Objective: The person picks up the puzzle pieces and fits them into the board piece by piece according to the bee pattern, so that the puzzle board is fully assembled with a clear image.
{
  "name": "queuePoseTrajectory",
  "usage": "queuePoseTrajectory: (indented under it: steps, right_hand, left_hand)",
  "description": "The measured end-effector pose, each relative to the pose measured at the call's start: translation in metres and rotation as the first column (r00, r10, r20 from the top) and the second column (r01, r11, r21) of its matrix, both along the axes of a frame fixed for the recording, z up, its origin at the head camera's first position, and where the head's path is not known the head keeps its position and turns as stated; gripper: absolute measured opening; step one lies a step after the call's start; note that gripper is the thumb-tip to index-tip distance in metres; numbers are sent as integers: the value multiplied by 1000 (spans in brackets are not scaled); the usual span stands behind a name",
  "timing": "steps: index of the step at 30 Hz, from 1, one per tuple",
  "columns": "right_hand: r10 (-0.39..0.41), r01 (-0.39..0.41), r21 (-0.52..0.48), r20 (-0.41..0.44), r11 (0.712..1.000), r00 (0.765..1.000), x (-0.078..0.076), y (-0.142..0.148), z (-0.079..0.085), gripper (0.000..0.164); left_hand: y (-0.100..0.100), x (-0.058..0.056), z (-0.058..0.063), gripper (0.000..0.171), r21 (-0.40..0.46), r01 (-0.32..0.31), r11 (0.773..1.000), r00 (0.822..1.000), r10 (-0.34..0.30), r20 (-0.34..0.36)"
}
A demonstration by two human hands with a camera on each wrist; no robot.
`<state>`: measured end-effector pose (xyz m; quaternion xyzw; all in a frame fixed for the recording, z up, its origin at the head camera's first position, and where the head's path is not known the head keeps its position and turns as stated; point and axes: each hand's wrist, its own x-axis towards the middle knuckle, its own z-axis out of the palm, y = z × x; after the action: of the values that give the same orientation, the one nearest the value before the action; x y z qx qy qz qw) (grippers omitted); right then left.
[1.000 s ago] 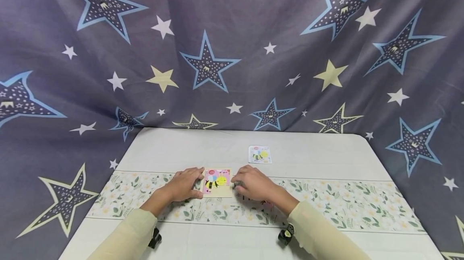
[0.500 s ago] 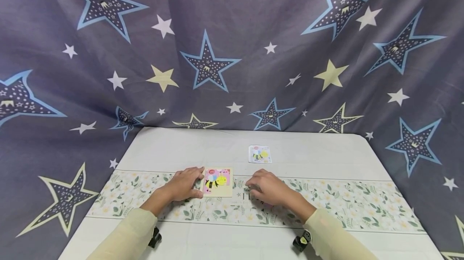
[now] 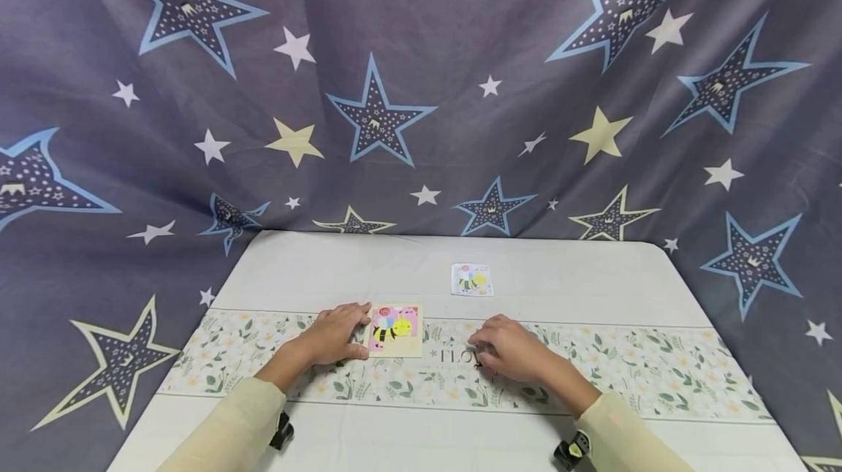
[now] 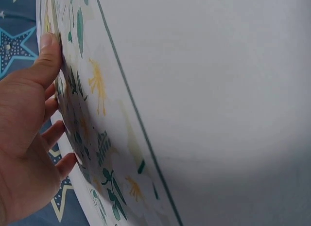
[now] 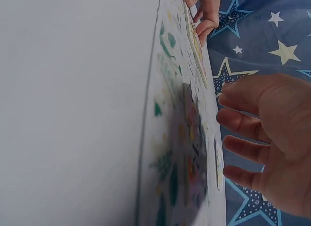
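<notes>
A square wooden puzzle board [image 3: 409, 347] with a yellow-and-black bee picture on a pink ground lies on the floral band. Bare wood shows along its lower right part. At the board's left edge rests my left hand [image 3: 334, 335], thumb by the near corner and index finger by the far one. In the left wrist view, the thumb [image 4: 50, 53] lies against the board's edge and the other fingers are spread. To the right of the board, my right hand [image 3: 511, 350] hovers low over the printed lettering, its fingers loosely bent, nothing visible in them.
A small white card [image 3: 471, 280] with a matching bee picture lies farther back, right of the board. The white table [image 3: 316, 275] carries a floral printed band [image 3: 631, 370] across its middle. A star-patterned curtain [image 3: 421, 92] hangs behind it.
My right hand has drawn away from the board's right edge and moved to the right, uncovering printed lettering. The left hand and the board have stayed in place.
</notes>
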<state>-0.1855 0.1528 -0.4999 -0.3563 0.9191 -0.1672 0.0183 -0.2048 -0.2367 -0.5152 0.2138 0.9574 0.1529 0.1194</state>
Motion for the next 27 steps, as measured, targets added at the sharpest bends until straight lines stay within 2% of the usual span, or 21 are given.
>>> queuePoseTrajectory:
  steps: [9,16,27]
  right_hand:
    - [21,-20,38,-18,999,1000,7,13,-4,27]
    - [15,-15,51,15,999,1000,11,17,-7,30]
    - [-8,10,49,-28,999,1000,12,14,-11,22]
  left_hand:
    - [0,-1,-2,70,-7,-4,1000,1000,4,3]
    - [1,0,-1,70,-7,-6,1000,1000,6,6]
    - [1,1,1,70,-7,-10,1000,1000,10,6]
